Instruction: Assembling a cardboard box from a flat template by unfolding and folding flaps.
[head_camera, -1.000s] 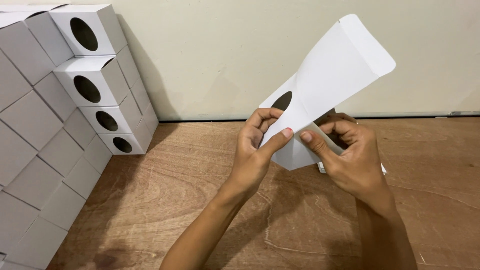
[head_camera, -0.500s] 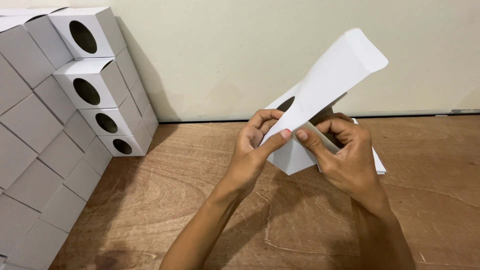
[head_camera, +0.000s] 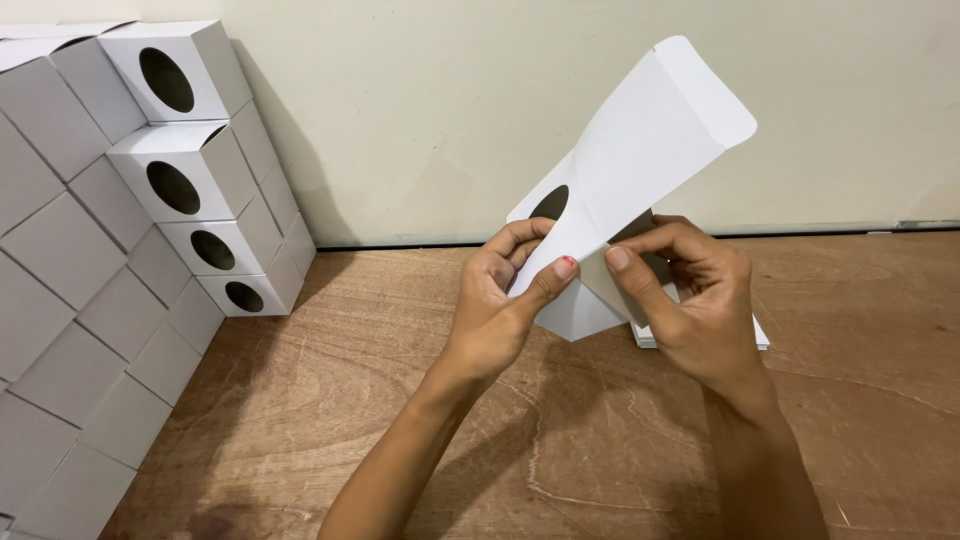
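Both hands hold a flat white cardboard box blank (head_camera: 640, 150) up over the wooden table. It has a round cut-out hole and a long rounded flap pointing up to the right. My left hand (head_camera: 505, 300) pinches its lower left edge, thumb pressed on the front. My right hand (head_camera: 690, 295) grips the lower right part, with fingers curled behind a folded panel.
A stack of folded white boxes with round holes (head_camera: 180, 170) rises at the left against the wall. A pile of flat white blanks (head_camera: 755, 335) lies on the wooden table (head_camera: 400, 400) behind my right hand. A cream wall stands at the back.
The blank has turned a little, its upper flap narrowing and then widening again. The fingers have shifted along its lower edge while both hands stay in place.
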